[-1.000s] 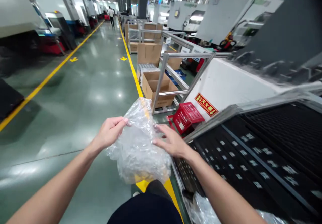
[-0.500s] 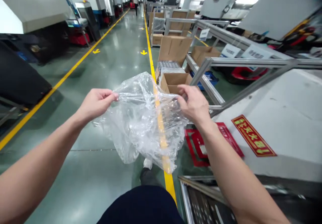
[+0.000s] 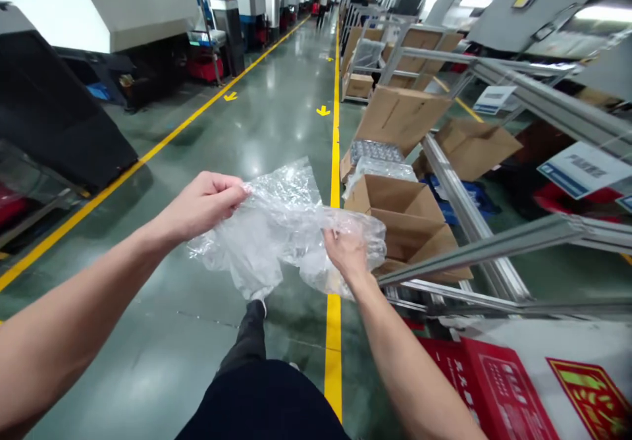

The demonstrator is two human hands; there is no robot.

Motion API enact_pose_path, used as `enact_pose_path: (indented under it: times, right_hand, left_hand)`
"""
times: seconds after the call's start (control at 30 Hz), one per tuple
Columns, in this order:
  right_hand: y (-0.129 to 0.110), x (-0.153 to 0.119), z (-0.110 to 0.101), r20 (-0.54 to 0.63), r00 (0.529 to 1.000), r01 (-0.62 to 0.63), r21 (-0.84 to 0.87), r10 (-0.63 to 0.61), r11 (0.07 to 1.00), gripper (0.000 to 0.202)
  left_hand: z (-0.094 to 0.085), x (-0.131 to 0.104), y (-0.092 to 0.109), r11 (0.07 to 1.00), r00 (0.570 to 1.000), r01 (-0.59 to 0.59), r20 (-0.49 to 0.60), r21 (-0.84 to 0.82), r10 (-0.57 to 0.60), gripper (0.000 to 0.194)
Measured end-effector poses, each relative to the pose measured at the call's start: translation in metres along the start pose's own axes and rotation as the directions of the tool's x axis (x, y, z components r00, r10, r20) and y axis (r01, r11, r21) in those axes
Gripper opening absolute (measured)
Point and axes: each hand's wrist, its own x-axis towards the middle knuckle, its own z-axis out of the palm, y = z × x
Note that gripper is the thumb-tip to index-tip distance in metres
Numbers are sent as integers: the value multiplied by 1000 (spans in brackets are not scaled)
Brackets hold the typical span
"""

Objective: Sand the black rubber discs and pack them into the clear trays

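Head view: from my remote seat I look forward and down along a green aisle floor [image 3: 162, 361], a yellow line [image 3: 334, 341] marking its right edge.
Plastic film: I have the clear plastic film [image 3: 291, 219] crumpled and strung between both hands above the floor; its right part crosses over the yellow line, its lower left part hangs down in folds.
Left hand: I see the left hand [image 3: 210, 206] pinching the film's upper left edge between thumb and bent fingers, a narrow hold.
Right hand: the right hand [image 3: 348, 252] touches the film, which veils its fingers; I cannot tell whether it sits inside a fold or behind a layer, nor whether it grips.
Open carton: just beyond the right hand I find a cardboard box [image 3: 399, 193], open-topped, with a divider across it, to the right of the yellow line.
Raised flap: behind that box, a tilted cardboard flap [image 3: 399, 117] stands over a grey stack [image 3: 378, 152].
Metal frame: silver rails [image 3: 494, 250] slant past the box's right side; a white card [image 3: 587, 166] hangs there.
Red box: at lower right, a red box [image 3: 513, 387] with white lettering stands beside a red sign [image 3: 592, 394].
Trouser leg: a dark leg [image 3: 247, 338] reaches forward, left of the yellow line.
Far aisle: a person [image 3: 323, 2] in a white top.
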Motion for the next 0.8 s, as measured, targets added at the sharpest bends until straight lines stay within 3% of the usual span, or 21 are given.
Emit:
enact_pose_path:
  times: [0.07,0.17,0.23,0.3,0.37,0.43,0.57,0.73,0.8]
  right_hand:
    - [5,51,4,-55,998,-6,5,6,1000,56]
    - [-18,122,15,-165,986,53,96,-37,994,69]
    - [-40,168,22,-232,969,127,158,-88,979,52]
    - [-56,212,21,-268,955,172,163,-125,971,31]
    - [-64,249,10,-307,941,189,136,-140,972,24]
    - [-65,276,-7,-323,932,202,83,-165,976,23]
    - [-66,304,-25,-184,968,180,30,-171,983,38]
    - [-67,317,-9,-230,970,99,91,-76,991,36]
    - [-67,320,-3,-228,972,84,141,-50,986,34]
  left_hand:
    - [-16,38,-13,1000,999,-12,46,12,12,47]
    - [-37,95,-23,999,987,-31,158,-38,37,53]
    - [-51,131,-24,997,961,-47,269,-60,61,54]
    - [-67,166,-27,995,945,-96,312,-30,101,55]
    - [-88,201,-35,987,968,-152,208,57,137,51]
    - [-110,234,-49,972,987,-158,38,172,153,41]
    - [-145,289,-75,938,962,-108,-202,330,182,31]
    - [-152,318,-82,933,879,-89,-413,348,238,27]
    - [-144,313,-80,945,891,-137,-381,296,248,27]
